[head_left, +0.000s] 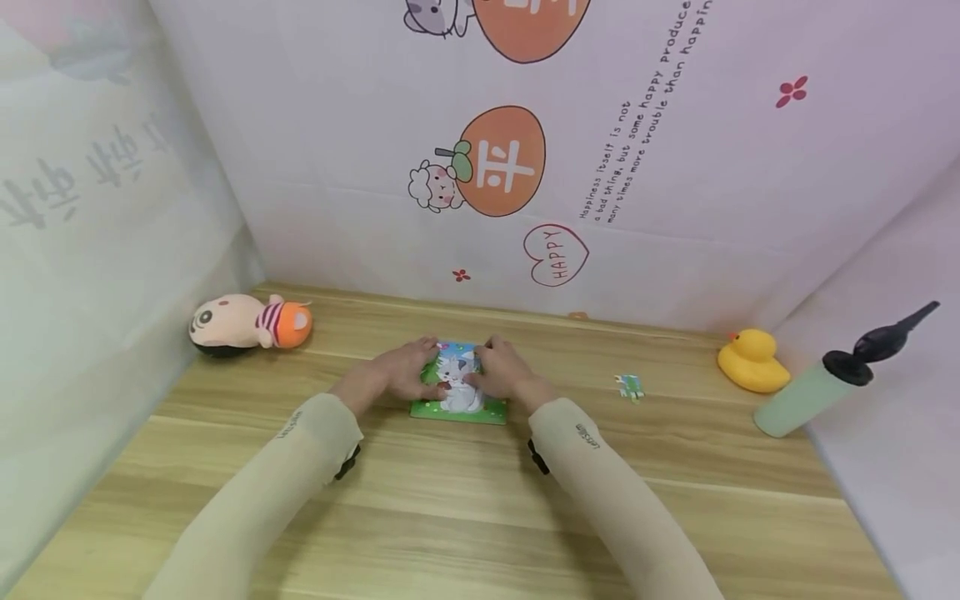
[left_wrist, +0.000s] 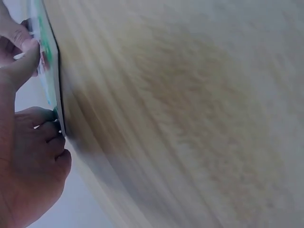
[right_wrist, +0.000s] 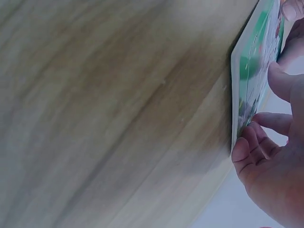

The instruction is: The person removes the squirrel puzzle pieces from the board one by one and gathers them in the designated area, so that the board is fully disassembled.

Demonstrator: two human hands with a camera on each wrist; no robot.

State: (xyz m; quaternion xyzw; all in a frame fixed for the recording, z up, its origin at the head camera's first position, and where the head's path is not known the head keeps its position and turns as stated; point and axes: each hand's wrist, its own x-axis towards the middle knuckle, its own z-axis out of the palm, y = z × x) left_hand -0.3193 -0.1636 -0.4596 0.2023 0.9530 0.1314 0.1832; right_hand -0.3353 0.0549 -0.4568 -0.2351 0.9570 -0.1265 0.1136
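A jigsaw puzzle [head_left: 461,404] with a grey-white cartoon animal on green grass lies on the wooden table, between both hands. My left hand [head_left: 405,369] grips its left side, thumb over the picture and curled fingers along the edge, as the left wrist view shows of the hand [left_wrist: 35,161]. Opposite, my right hand [head_left: 507,371] holds the right side. In the right wrist view its thumb lies over the puzzle [right_wrist: 251,61] and its bent fingers touch the edge. The thumbs come close together near the picture's middle, covering part of it.
Right of the puzzle lies a small loose puzzle piece or joined pieces [head_left: 630,387]. A yellow rubber duck [head_left: 753,361] and a pale green cylinder with a black nozzle [head_left: 812,395] stand at the right edge. At the back left lies a doll [head_left: 251,322]. Printed cloth walls [head_left: 360,242] enclose the table.
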